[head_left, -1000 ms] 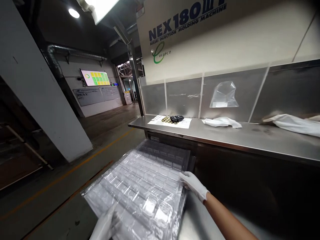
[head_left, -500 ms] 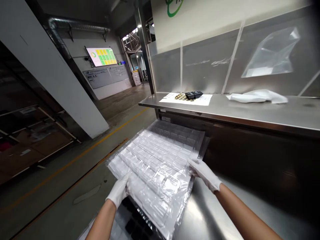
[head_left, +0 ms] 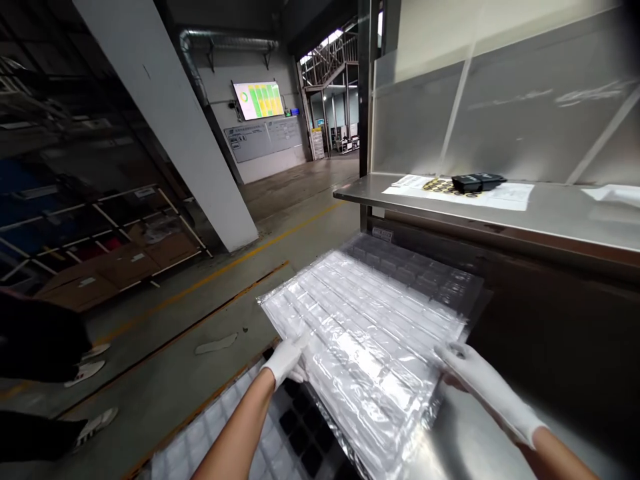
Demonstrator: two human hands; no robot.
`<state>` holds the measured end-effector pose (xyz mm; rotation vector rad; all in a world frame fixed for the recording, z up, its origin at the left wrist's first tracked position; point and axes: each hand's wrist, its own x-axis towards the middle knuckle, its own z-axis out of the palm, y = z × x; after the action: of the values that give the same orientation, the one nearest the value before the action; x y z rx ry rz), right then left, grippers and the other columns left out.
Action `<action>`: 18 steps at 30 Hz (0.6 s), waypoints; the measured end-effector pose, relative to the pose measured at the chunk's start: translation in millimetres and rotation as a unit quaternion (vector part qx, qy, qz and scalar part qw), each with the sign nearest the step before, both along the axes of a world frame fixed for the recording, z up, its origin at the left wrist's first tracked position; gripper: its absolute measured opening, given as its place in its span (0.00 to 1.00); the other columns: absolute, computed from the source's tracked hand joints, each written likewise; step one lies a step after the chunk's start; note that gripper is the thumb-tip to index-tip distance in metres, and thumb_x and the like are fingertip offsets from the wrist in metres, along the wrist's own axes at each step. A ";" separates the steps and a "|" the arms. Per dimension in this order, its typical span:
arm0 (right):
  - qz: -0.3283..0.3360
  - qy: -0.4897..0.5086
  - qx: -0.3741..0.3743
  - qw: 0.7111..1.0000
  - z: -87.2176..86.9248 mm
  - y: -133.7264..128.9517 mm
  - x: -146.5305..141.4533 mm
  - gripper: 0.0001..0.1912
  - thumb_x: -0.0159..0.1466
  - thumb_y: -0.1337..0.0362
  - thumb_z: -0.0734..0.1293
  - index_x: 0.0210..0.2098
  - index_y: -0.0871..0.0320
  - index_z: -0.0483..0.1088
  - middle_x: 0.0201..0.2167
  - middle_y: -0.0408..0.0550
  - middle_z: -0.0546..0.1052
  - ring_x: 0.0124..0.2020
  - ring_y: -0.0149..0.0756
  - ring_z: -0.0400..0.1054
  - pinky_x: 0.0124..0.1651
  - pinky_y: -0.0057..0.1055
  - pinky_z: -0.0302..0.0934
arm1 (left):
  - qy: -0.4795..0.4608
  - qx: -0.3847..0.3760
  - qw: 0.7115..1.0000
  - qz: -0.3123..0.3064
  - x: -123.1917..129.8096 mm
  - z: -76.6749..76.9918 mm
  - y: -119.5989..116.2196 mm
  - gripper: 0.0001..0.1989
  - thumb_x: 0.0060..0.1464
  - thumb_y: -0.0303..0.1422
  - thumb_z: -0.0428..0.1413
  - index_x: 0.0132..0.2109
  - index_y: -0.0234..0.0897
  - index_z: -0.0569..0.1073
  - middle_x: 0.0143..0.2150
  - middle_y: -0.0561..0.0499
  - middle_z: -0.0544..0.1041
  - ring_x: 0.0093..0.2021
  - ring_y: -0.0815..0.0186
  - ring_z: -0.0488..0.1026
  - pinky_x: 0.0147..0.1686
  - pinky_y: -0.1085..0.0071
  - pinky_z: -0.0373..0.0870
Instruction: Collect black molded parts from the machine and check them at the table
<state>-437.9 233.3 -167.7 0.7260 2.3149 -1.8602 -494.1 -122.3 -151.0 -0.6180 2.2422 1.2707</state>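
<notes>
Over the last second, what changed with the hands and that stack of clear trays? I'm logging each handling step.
The left hand, barely in view a second ago, has come up and taken the left edge of the wrapped stack of clear trays. The right hand slid from the stack's far right side to its near right corner. The stack stays on the steel surface; the black parts remain on the upper shelf.

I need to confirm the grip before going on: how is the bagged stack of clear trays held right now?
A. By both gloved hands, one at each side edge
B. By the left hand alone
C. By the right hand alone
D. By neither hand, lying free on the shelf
A: the left hand grips the stack of clear trays at its left edge and the right hand at its right edge.
</notes>
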 end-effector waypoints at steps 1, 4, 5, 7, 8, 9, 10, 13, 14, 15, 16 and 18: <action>0.006 -0.020 -0.006 1.000 -2.0 -1.1 0.2 0.26 0.54 0.47 0.69 0.43 0.61 0.70 0.28 0.51 0.77 0.26 0.37 0.71 0.30 0.32 0.68 | -0.003 -0.009 1.000 -0.010 0.6 -0.8 -2.9 0.28 0.61 0.52 0.42 0.37 0.30 0.72 0.17 0.45 0.73 0.16 0.64 0.72 0.16 0.75 0.68; 0.008 -0.041 -0.020 0.999 -6.1 -5.7 1.5 0.29 0.53 0.48 0.70 0.47 0.60 0.68 0.30 0.51 0.78 0.25 0.38 0.71 0.30 0.32 0.68 | -0.008 -0.033 0.999 -0.026 -0.2 -4.2 -12.6 0.29 0.62 0.51 0.42 0.28 0.31 0.71 0.18 0.43 0.73 0.17 0.64 0.72 0.15 0.74 0.67; 0.005 -0.036 -0.021 0.999 -6.8 -7.3 2.2 0.30 0.53 0.49 0.70 0.48 0.60 0.67 0.30 0.52 0.78 0.26 0.38 0.72 0.31 0.32 0.68 | -0.007 -0.042 0.999 -0.031 -1.2 -4.8 -15.2 0.28 0.61 0.51 0.42 0.27 0.32 0.71 0.18 0.43 0.73 0.18 0.63 0.73 0.15 0.74 0.67; 0.001 -0.028 -0.016 0.999 -7.5 -10.6 3.6 0.31 0.54 0.48 0.70 0.50 0.61 0.66 0.31 0.52 0.78 0.27 0.38 0.72 0.31 0.33 0.68 | -0.009 -0.065 0.997 -0.044 -3.7 -4.1 -18.6 0.29 0.61 0.52 0.42 0.28 0.31 0.71 0.19 0.43 0.73 0.18 0.62 0.74 0.15 0.73 0.67; 0.001 -0.027 -0.009 1.000 -7.9 -12.1 4.1 0.32 0.54 0.47 0.69 0.50 0.61 0.66 0.31 0.53 0.78 0.27 0.38 0.72 0.31 0.33 0.68 | -0.011 -0.079 0.995 -0.052 -5.2 -2.9 -19.6 0.29 0.61 0.52 0.42 0.31 0.30 0.72 0.20 0.44 0.73 0.18 0.62 0.74 0.15 0.73 0.66; 0.004 -0.030 0.000 1.000 -8.8 -13.5 4.3 0.32 0.55 0.46 0.68 0.50 0.62 0.66 0.30 0.53 0.78 0.26 0.38 0.72 0.31 0.33 0.68 | -0.008 -0.094 0.994 -0.056 -6.7 -1.2 -20.4 0.29 0.60 0.52 0.42 0.34 0.30 0.72 0.20 0.44 0.73 0.19 0.62 0.73 0.15 0.73 0.66; 0.010 -0.035 0.010 0.999 -10.2 -14.7 4.0 0.32 0.55 0.46 0.67 0.50 0.62 0.66 0.29 0.52 0.78 0.25 0.38 0.71 0.30 0.33 0.67 | 0.002 -0.106 0.993 -0.058 -8.1 0.6 -21.4 0.28 0.60 0.52 0.43 0.39 0.30 0.73 0.21 0.45 0.73 0.20 0.62 0.74 0.16 0.74 0.66; 0.034 -0.047 0.031 0.998 -16.5 -17.6 -1.6 0.30 0.56 0.46 0.66 0.49 0.61 0.66 0.25 0.50 0.77 0.23 0.38 0.70 0.28 0.33 0.65 | 0.044 -0.127 0.989 -0.054 -10.9 4.9 -28.5 0.25 0.58 0.51 0.48 0.49 0.33 0.71 0.27 0.47 0.75 0.25 0.62 0.75 0.19 0.74 0.69; 0.032 -0.045 0.037 0.998 -18.2 -18.6 -4.9 0.28 0.57 0.46 0.65 0.48 0.61 0.67 0.24 0.50 0.76 0.23 0.38 0.70 0.28 0.34 0.64 | 0.052 -0.125 0.990 -0.050 -11.0 5.2 -32.3 0.25 0.58 0.51 0.49 0.50 0.34 0.70 0.27 0.48 0.74 0.25 0.63 0.74 0.20 0.74 0.69; 0.027 -0.036 0.042 0.998 -19.0 -19.9 -8.4 0.26 0.58 0.47 0.65 0.47 0.60 0.67 0.25 0.50 0.76 0.25 0.39 0.70 0.30 0.34 0.65 | 0.054 -0.119 0.990 -0.047 -10.7 4.9 -36.2 0.25 0.58 0.51 0.49 0.50 0.34 0.70 0.26 0.49 0.73 0.25 0.64 0.73 0.19 0.74 0.69; 0.021 -0.018 0.045 0.999 -18.5 -21.8 -11.4 0.24 0.59 0.48 0.64 0.46 0.60 0.68 0.26 0.51 0.76 0.27 0.40 0.71 0.32 0.35 0.65 | 0.055 -0.113 0.991 -0.046 -10.2 4.0 -39.3 0.25 0.59 0.51 0.48 0.50 0.34 0.70 0.25 0.51 0.71 0.23 0.65 0.72 0.18 0.75 0.68; 0.004 0.033 0.048 0.998 -13.4 -28.1 -13.7 0.21 0.60 0.50 0.61 0.43 0.60 0.68 0.31 0.54 0.77 0.34 0.43 0.73 0.39 0.36 0.66 | 0.074 -0.104 0.990 -0.063 -10.5 1.0 -39.7 0.24 0.60 0.51 0.47 0.49 0.34 0.70 0.23 0.54 0.69 0.20 0.68 0.69 0.17 0.75 0.65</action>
<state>-451.6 205.3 -181.1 0.6732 2.4584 -1.8084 -504.6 -162.0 -150.0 -0.4591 2.5152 1.0595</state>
